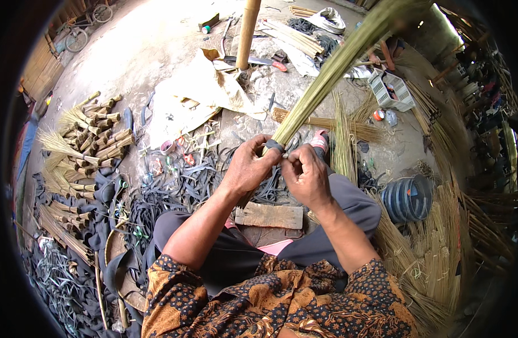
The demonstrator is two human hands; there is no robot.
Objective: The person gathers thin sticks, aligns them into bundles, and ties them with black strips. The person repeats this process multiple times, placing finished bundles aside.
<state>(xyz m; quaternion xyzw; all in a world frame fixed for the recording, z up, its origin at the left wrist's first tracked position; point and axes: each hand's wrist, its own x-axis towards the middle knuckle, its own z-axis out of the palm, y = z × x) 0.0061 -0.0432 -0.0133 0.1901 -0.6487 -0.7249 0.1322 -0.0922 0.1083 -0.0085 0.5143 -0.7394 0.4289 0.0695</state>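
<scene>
A long bundle of thin greenish broom bristles [321,84] slants from my lap up to the far right. My left hand [249,166] is closed round its lower end. Just above those fingers, a black rubber strip [274,146] is wrapped around the bundle. My right hand [306,177] is closed in a pinch right beside the wrapping; what its fingertips grip is too small to make out. Beneath the hands, a worn wooden block [269,216] lies on the floor between my legs.
Black rubber strips [186,183] litter the floor ahead and left. Tied bristle bundles [104,135] are piled at left. A bamboo post [248,34] stands ahead, near a red-handled knife [264,61]. At right are a dark bucket [407,198], loose bristles [439,248] and a white crate [391,90].
</scene>
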